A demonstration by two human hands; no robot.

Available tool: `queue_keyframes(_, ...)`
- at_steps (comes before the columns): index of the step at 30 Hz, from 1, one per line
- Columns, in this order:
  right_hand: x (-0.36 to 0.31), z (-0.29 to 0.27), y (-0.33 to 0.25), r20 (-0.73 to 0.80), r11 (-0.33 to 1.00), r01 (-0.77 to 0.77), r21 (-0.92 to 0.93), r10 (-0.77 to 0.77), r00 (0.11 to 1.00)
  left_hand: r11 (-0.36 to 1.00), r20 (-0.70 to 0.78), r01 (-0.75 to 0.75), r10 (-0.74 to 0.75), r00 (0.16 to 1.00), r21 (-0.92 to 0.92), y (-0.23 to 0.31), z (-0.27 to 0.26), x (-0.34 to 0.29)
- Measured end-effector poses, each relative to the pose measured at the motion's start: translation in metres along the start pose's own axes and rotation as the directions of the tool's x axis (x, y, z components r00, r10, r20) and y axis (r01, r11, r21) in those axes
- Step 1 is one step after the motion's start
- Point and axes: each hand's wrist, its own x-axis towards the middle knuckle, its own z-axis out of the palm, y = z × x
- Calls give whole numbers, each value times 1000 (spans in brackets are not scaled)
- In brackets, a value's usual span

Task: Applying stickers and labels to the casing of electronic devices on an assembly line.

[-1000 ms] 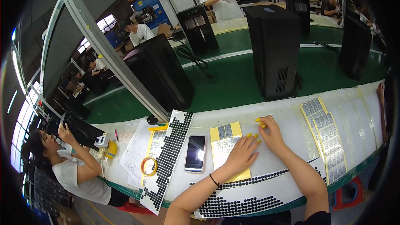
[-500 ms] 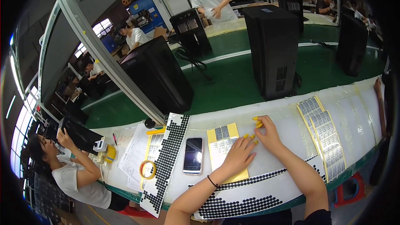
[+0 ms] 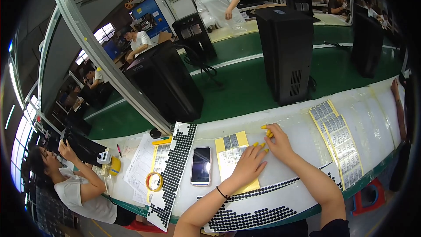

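A yellow sheet of grey label stickers (image 3: 229,148) lies on the white bench in front of me. My left hand (image 3: 250,163) rests flat on its right half, fingers spread, with yellow finger cots on the tips. My right hand (image 3: 278,140) sits just right of the sheet, its yellow-tipped fingers pinched together at the sheet's upper right corner; whether a sticker is between them is too small to tell. A black smartphone (image 3: 201,165) lies left of the sheet.
A long strip of black dot pads (image 3: 174,166) and a tape roll (image 3: 154,181) lie to the left, more dot strips (image 3: 254,216) near the front edge. A second sticker sheet (image 3: 337,136) lies right. Black tower units (image 3: 287,52) stand on the green conveyor. A seated person (image 3: 74,188) works at left.
My head has shifted a little, so the scene sits slightly differently in view. Both hands stay at the yellow sticker sheet, the right fingers still working at its upper right corner.
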Motion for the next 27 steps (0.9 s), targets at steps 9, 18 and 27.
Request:
queue_keyframes(9, -2, -1, -6, 33, 1000, -11, 15, 11, 999, 1000, 17, 10, -10, 1000, 4, 0, 1, 0)
queue_keyframes(18, -2, 0, 1, 14, 999, -1, 52, 1, 1000, 1000, 24, 13, -13, 1000, 12, 0, 2, 0)
queue_keyframes(27, -2, -1, -4, 59, 972, 147, -182, -138, 989, 1000, 23, 12, -13, 1000, 14, -1, 3, 0)
